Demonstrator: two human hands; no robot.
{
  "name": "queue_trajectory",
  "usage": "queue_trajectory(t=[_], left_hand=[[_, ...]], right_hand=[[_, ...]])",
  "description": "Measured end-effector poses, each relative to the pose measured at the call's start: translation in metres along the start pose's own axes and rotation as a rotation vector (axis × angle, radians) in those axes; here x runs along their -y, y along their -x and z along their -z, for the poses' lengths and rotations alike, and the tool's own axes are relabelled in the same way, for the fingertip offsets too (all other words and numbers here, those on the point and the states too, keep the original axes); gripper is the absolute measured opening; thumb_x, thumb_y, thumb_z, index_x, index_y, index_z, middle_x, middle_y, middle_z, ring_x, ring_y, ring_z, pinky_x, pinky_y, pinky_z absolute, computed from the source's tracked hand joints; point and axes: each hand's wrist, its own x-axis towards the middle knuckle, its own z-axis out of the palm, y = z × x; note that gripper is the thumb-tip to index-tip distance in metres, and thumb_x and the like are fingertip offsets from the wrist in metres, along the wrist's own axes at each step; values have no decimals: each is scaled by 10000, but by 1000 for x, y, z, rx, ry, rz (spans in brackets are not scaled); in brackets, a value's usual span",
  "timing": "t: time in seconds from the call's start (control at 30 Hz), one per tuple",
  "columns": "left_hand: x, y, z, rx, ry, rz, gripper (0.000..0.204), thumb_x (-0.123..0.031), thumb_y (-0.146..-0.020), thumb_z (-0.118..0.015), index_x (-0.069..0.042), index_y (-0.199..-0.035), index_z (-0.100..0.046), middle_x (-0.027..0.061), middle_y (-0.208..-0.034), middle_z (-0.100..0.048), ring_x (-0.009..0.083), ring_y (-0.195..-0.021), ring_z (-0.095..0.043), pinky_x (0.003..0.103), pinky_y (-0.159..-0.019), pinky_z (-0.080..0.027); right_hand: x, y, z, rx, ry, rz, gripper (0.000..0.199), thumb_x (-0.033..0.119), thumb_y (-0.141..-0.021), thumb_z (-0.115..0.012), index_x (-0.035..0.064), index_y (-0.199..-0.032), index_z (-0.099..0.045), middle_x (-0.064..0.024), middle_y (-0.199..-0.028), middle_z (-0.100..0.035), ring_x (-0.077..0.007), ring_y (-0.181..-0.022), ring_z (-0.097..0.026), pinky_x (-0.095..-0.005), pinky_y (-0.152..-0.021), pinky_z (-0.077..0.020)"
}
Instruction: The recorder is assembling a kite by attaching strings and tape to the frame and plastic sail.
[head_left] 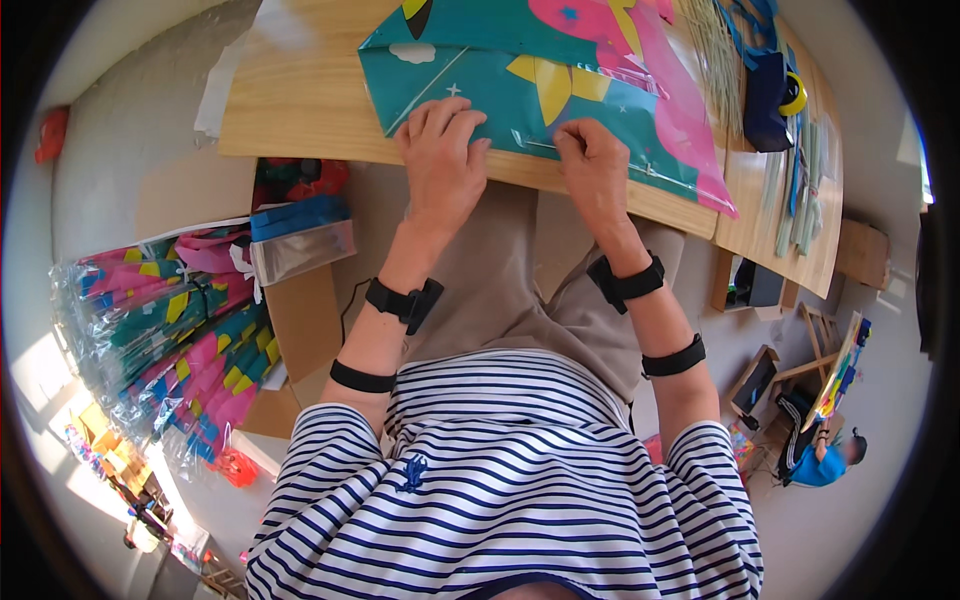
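A thin, glossy sheet [500, 100] in teal and pink, with yellow shapes and white stars, lies over the wooden table [310, 105]. It resembles a kite's sail. My left hand [440, 155] rests on its near edge, fingers apart and bent down onto it, holding nothing. To the right, my right hand [594, 165] is closed in a pinch at the same edge. A thin white rod [540, 146] runs to its fingertips and seems to be held there. Another white rod [430, 85] lies slantwise on the sheet, beyond my left hand.
On the table's right lie pale thin sticks [708, 65], a dark pouch [768, 100] with a yellow roll [793, 94], and pale green tubes [804, 205]. Plastic-wrapped colourful bundles [180, 330] fill the left beside a cardboard box [305, 325]. Another person [820, 460] sits far right.
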Motion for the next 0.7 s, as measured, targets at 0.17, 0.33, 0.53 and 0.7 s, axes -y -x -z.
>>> queue_trajectory(t=[0.17, 0.33, 0.53, 0.7], left_hand=[[0, -13, -3, -32, 49, -108, 215, -15, -779, -650, -59, -989, -658, 88, -1121, -646, 306, -1086, -553, 407, -975, -392], [6, -20, -10, 28, 93, -97, 220, 8, -763, -653, -56, -973, -655, 93, -1101, -634, 312, -1065, -546, 405, -936, -421], [8, -20, -12, 51, 70, -65, 239, -9, -729, -693, -84, -951, -645, 53, -1104, -601, 299, -1054, -522, 408, -893, -417], [8, -21, -12, 56, 64, -67, 229, -27, -725, -703, -106, -929, -634, 19, -1105, -584, 282, -1052, -515, 410, -863, -410]], right_hand=[[29, 0, -14, 72, 180, 102, 146, 132, -770, -687, 15, -835, -629, -163, -826, -646, -345, -758, -644, -432, -668, -501], [32, -4, -25, 120, 285, 99, 183, 166, -735, -705, 29, -805, -604, -164, -808, -633, -363, -764, -633, -446, -668, -496], [14, -6, -27, 46, 159, 123, 145, 141, -748, -709, 30, -772, -618, -160, -811, -650, -361, -754, -640, -455, -664, -493], [5, -6, -21, 64, -162, 38, 93, 59, -777, -703, -4, -797, -638, -148, -743, -642, -277, -653, -613, -371, -620, -479]])
